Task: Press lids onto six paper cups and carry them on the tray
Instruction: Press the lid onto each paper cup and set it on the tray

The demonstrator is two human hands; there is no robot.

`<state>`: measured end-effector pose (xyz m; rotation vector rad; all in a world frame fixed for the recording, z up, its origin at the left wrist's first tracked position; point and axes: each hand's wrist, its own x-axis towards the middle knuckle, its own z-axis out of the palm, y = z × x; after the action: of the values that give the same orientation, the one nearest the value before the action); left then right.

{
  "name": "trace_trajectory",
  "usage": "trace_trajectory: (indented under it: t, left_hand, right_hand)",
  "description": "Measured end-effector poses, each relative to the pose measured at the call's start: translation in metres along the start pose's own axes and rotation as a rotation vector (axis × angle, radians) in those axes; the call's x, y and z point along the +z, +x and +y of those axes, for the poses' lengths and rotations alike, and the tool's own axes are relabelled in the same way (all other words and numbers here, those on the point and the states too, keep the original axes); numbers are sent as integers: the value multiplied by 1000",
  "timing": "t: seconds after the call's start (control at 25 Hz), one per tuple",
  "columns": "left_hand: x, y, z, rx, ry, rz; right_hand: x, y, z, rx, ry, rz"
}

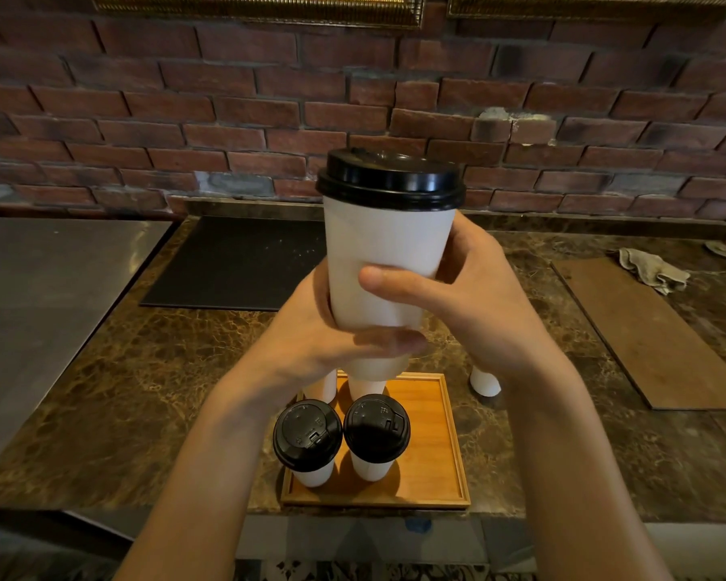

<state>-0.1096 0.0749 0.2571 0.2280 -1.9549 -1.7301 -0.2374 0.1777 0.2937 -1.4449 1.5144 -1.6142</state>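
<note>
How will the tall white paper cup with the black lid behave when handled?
The tall white paper cup with the black lid likely dents if squeezed: its wall is paper, and the left hand and right hand both wrap it. Set down, it may tip easily, being tall with a narrower base. Its weight is unclear; the lid hides the contents.

**One head-worn camera, looking forward and down**

I'm working from a single wide-angle view worn at head height, and its lines bow toward the edges. It faces a brick wall (227, 98) square on and tilts down over the marble counter (143, 392). The cup (388, 245), held up in the left hand (323, 341) and right hand (478, 304), is very close to the lens and fills the centre. The tray (432, 434) sits lower in frame, by the counter's near edge. Both forearms come in from the bottom.
</note>
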Motion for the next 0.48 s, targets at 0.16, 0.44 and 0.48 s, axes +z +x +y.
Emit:
trace_trajectory:
  t: [0.16,0.44,0.48]
  left_hand:
    - [-1,-2,1,-16,-26,-57]
    - [2,1,1,19,4,-36]
    - [2,1,0,30,29,-19]
  right_hand:
    - [-4,0,2,23,44,-69]
    - [-2,1,2,49,-31,-42]
    - [0,1,1,53,-59,-19]
